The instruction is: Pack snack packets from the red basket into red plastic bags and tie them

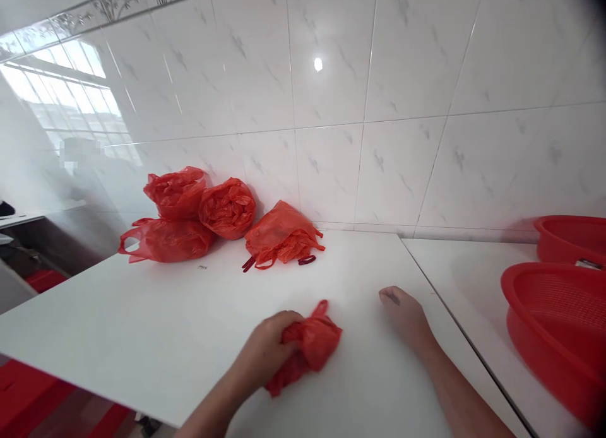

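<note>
A crumpled red plastic bag lies on the white table in front of me. My left hand has its fingers wrapped round the bag's left side, and a loop of the bag sticks up beyond them. To the right of the bag and apart from it, my right hand rests low over the tabletop. Its fingers are curled together, with nothing visible in them.
Several bundles of red plastic bags sit against the tiled wall at the back left. A looser red bag pile lies beside them. Red plastic baskets stand at the right, beyond a seam between white tabletops.
</note>
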